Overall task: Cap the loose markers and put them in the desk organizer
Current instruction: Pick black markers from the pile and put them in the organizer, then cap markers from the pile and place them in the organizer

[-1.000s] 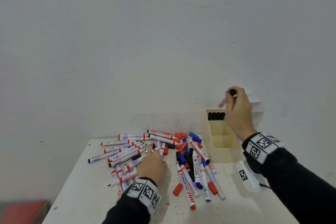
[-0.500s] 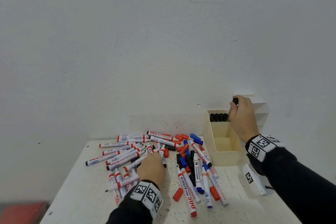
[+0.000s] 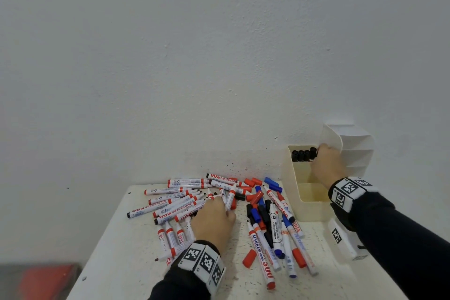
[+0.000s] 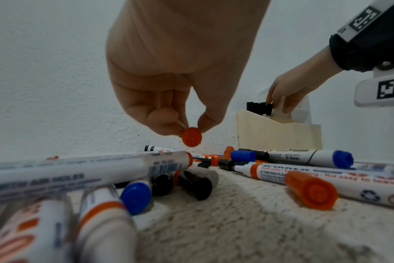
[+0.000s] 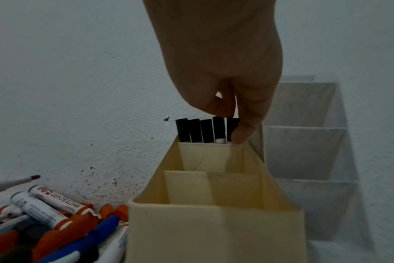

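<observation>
Several loose markers [image 3: 185,202] and caps lie in a pile on the white table [image 3: 126,251]. My left hand [image 3: 219,202] is over the pile and pinches a red-ended marker [image 4: 192,137] between thumb and fingertips, just above the others. The cream desk organizer [image 3: 292,190] stands at the back right. Its rear compartment holds a row of black-capped markers [image 5: 196,130]. My right hand [image 5: 232,122] reaches down there and pinches the rightmost black marker [image 5: 232,127], which stands in the row. The front compartments [image 5: 214,186] hold nothing.
A white tiered holder [image 3: 353,148] stands right behind the organizer against the wall. Loose red caps [image 3: 248,258] and blue caps [image 3: 271,181] lie among the markers. The table's left edge is near the pile; something red [image 3: 41,280] lies low beyond it.
My right hand has come down from above the organizer and lowered the black marker into the rear compartment. The left hand has stayed on the pile, fingers closing on a red marker.
</observation>
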The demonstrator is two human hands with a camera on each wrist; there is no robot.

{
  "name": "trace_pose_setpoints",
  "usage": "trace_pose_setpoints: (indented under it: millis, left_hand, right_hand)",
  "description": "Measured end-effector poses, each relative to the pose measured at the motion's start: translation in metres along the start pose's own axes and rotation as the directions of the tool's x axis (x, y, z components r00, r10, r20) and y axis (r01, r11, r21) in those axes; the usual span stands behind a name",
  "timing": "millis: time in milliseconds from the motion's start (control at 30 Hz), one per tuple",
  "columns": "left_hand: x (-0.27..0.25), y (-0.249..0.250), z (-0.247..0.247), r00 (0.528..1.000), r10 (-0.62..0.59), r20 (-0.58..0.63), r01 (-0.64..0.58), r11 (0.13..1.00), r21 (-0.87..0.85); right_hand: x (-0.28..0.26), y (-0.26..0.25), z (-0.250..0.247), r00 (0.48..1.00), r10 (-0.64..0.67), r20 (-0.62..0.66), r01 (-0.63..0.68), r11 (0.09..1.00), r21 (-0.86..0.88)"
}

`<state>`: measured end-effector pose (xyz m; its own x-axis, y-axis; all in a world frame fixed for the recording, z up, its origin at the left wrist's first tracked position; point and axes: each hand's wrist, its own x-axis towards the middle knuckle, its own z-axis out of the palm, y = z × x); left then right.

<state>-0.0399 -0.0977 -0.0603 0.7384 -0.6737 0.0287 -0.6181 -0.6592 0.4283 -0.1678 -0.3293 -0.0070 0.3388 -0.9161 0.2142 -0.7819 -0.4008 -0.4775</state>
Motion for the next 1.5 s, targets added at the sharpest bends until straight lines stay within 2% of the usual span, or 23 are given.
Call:
trace_pose_setpoints:
  millis: [133, 233, 300, 333, 367, 400, 433, 467, 500, 533, 733, 833, 867, 900, 1000, 1067, 1100, 1167, 1200, 1300, 1400, 1467, 1500]
  left_hand:
    - [-0.002, -0.005, 0.001, 1.000, 0.006, -0.023, -0.007, 0.999, -0.053]
    - [-0.002, -0.010, 0.002, 1.000, 0.002, -0.016, -0.004, 0.994, -0.111]
    - [-0.002, -0.013, 0.002, 1.000, 0.002, -0.019, -0.004, 0.991, -0.137]
    - [-0.003, -0.014, 0.001, 1.000, 0.002, -0.024, -0.006, 0.989, -0.147]
    - [-0.004, -0.015, 0.000, 0.999, 0.004, -0.034, -0.010, 0.988, -0.157]
    - [-0.005, -0.016, -0.001, 0.999, 0.005, -0.049, -0.013, 0.986, -0.168]
    - [-0.006, -0.017, -0.003, 0.998, 0.006, -0.069, -0.018, 0.984, -0.179]
    - [-0.007, -0.019, -0.005, 0.996, 0.006, -0.091, -0.023, 0.982, -0.188]
    - [-0.009, -0.021, -0.007, 0.994, 0.005, -0.111, -0.028, 0.979, -0.202]
    - [-0.010, -0.024, -0.009, 0.992, 0.005, -0.124, -0.032, 0.975, -0.219]
    - [-0.015, -0.043, -0.014, 0.988, -0.003, -0.155, -0.048, 0.946, -0.319]
    - [-0.017, -0.047, -0.012, 0.989, -0.015, -0.150, -0.040, 0.933, -0.359]
    - [-0.018, -0.048, -0.012, 0.989, -0.018, -0.150, -0.039, 0.929, -0.368]
    - [-0.018, -0.048, -0.012, 0.988, -0.019, -0.152, -0.039, 0.929, -0.369]
    - [-0.020, -0.049, -0.012, 0.987, -0.017, -0.157, -0.041, 0.932, -0.361]
    - [-0.022, -0.050, -0.013, 0.987, -0.017, -0.159, -0.043, 0.930, -0.365]
    - [-0.023, -0.050, -0.014, 0.986, -0.016, -0.163, -0.046, 0.928, -0.370]
    - [-0.025, -0.050, -0.016, 0.984, -0.016, -0.179, -0.056, 0.920, -0.387]
    - [-0.026, -0.050, -0.017, 0.982, -0.019, -0.189, -0.058, 0.916, -0.397]
    - [-0.026, -0.049, -0.022, 0.979, -0.043, -0.201, -0.057, 0.883, -0.466]
    - [-0.025, -0.048, -0.023, 0.984, -0.042, -0.175, -0.055, 0.857, -0.513]
    - [-0.027, -0.048, -0.022, 0.985, -0.043, -0.165, -0.049, 0.855, -0.516]
    - [-0.028, -0.047, -0.021, 0.986, -0.042, -0.160, -0.047, 0.855, -0.516]
  right_hand:
    - [-0.007, -0.006, 0.000, 0.997, 0.042, -0.066, -0.037, 0.997, 0.069]
    - [-0.028, -0.016, -0.004, 0.970, -0.086, -0.226, 0.112, 0.988, 0.103]
    - [-0.047, -0.029, -0.004, 0.967, -0.204, -0.151, 0.222, 0.967, 0.120]
    - [-0.058, -0.037, -0.001, 0.960, -0.278, -0.020, 0.278, 0.956, 0.095]
    - [-0.069, -0.044, 0.002, 0.921, -0.357, 0.157, 0.350, 0.934, 0.073]
    - [-0.080, -0.050, 0.006, 0.834, -0.430, 0.344, 0.433, 0.898, 0.074]
    - [-0.092, -0.056, 0.011, 0.711, -0.477, 0.516, 0.513, 0.854, 0.083]
    - [-0.104, -0.060, 0.018, 0.580, -0.491, 0.650, 0.580, 0.810, 0.093]
    - [-0.115, -0.061, 0.028, 0.480, -0.468, 0.742, 0.625, 0.776, 0.085]
    - [-0.125, -0.061, 0.036, 0.428, -0.433, 0.793, 0.657, 0.752, 0.056]
    - [-0.149, -0.058, 0.049, 0.433, -0.442, 0.785, 0.758, 0.650, -0.052]
    - [-0.162, -0.061, 0.045, 0.494, -0.539, 0.682, 0.690, 0.720, 0.070]
    - [-0.170, -0.063, 0.044, 0.488, -0.567, 0.664, 0.663, 0.735, 0.140]
    - [-0.177, -0.066, 0.042, 0.443, -0.592, 0.673, 0.660, 0.724, 0.201]
    - [-0.193, -0.068, 0.044, 0.193, -0.564, 0.803, 0.776, 0.589, 0.228]
    - [-0.196, -0.067, 0.051, 0.108, -0.533, 0.839, 0.859, 0.476, 0.191]
    - [-0.197, -0.068, 0.052, 0.102, -0.541, 0.835, 0.868, 0.459, 0.192]
    - [-0.196, -0.067, 0.052, 0.131, -0.564, 0.815, 0.851, 0.486, 0.199]
    - [-0.193, -0.064, 0.051, 0.169, -0.566, 0.807, 0.828, 0.525, 0.195]
    - [-0.175, -0.059, 0.041, 0.375, -0.532, 0.759, 0.672, 0.720, 0.173]
    - [-0.153, -0.057, 0.044, 0.606, -0.385, 0.696, 0.499, 0.865, 0.045]
    - [-0.146, -0.059, 0.053, 0.718, -0.265, 0.644, 0.392, 0.918, -0.061]
    - [-0.145, -0.061, 0.058, 0.752, -0.208, 0.625, 0.331, 0.940, -0.085]
